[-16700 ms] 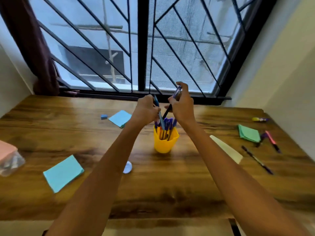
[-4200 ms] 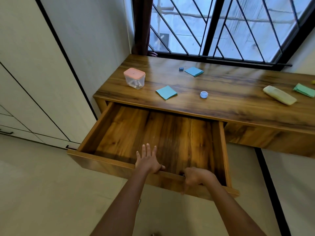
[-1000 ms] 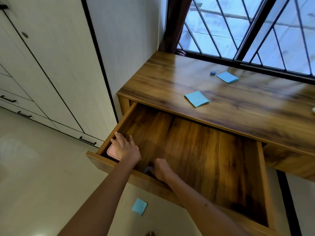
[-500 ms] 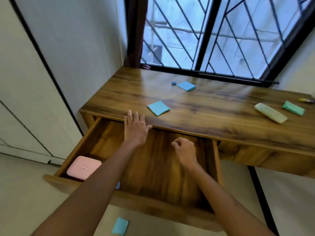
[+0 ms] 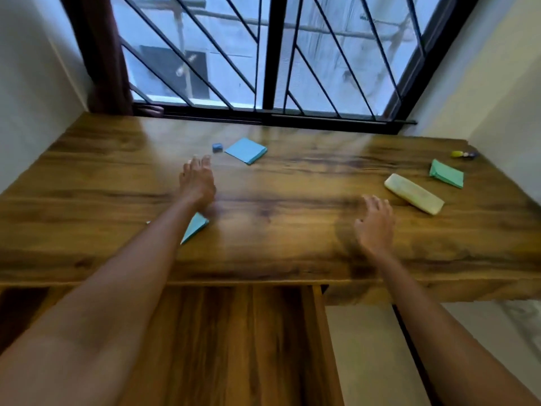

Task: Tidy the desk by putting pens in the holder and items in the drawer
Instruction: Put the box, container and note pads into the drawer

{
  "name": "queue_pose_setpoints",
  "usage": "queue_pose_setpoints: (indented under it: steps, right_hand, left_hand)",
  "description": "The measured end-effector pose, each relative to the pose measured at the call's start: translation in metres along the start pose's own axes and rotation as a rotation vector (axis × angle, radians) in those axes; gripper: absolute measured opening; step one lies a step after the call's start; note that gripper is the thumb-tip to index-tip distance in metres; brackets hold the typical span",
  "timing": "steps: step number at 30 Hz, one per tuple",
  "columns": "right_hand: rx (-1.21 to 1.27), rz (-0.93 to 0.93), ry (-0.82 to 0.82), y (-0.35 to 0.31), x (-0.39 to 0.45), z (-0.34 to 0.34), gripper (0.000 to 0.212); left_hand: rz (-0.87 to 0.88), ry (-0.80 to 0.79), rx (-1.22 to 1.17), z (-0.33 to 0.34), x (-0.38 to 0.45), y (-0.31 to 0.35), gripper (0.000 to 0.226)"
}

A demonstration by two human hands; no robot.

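We saw both arms stretched out over the desk (image 5: 292,183), with the drawer (image 5: 234,341) pulled open beneath its front edge. The left hand (image 5: 196,183) reached far across the wood, its fingers straight and close together, holding nothing; its tips lay near a small blue eraser (image 5: 217,147) and a blue pad (image 5: 246,150), touching neither. Under the left forearm lay a second blue pad (image 5: 194,227), partly hidden by the arm. The right hand (image 5: 376,222) hovered flat over the desk with fingers loosely spread and empty, just short of a pale yellow case (image 5: 414,193). Beyond the case sat a green pad (image 5: 446,177), and near the far right corner a small yellow and purple thing (image 5: 464,154), too blurred to name. We could see only bare boards in the visible part of the drawer. A barred window (image 5: 263,54) stood behind the desk, a dark curtain (image 5: 102,54) at its left.
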State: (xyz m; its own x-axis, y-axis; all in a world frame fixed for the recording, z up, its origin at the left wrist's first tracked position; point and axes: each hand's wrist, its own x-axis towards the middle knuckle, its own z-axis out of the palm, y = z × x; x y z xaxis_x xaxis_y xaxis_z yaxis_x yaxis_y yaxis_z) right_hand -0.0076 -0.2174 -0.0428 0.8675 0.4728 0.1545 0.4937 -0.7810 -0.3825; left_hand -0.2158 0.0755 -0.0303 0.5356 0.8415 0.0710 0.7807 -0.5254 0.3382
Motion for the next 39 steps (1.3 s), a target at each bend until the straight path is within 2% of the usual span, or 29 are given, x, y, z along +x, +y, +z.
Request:
queue_pose_setpoints:
  steps: [4,8,14,18,22,25,28,34,39]
  right_hand:
    - [-0.134,0.052,-0.062,0.016,0.072,0.007,0.075]
    - [-0.214,0.101,-0.113,0.034,0.115,0.019,0.079]
    - [-0.281,0.229,-0.068,0.043,0.155,0.026,0.084]
    - [-0.341,0.224,-0.026,0.043,0.168,0.030,0.074]
    - [-0.451,0.224,-0.017,0.044,0.179,0.026,0.054]
    - [-0.489,0.259,-0.005,0.047,0.181,0.021,0.041]
    - [-0.460,0.293,-0.016,0.053,0.179,0.019,0.048]
    - [-0.382,0.162,-0.084,0.057,0.166,0.013,0.053]
    - [-0.292,0.050,0.041,0.035,0.126,0.019,0.061]
  left_hand:
    - [-0.037,0.006,-0.020,0.030,0.060,0.010,0.072]
    - [-0.033,0.046,-0.022,0.056,0.101,0.024,0.080]
    - [0.020,0.049,0.063,0.077,0.144,0.035,0.080]
    - [0.038,0.015,0.079,0.087,0.157,0.039,0.071]
    - [0.087,0.097,0.107,0.093,0.160,0.036,0.049]
    - [0.099,0.156,0.102,0.093,0.159,0.034,0.045]
    - [0.079,0.225,0.107,0.091,0.154,0.035,0.044]
    - [0.058,0.327,0.058,0.092,0.137,0.032,0.037]
    - [0.159,0.344,0.004,0.080,0.108,0.038,0.055]
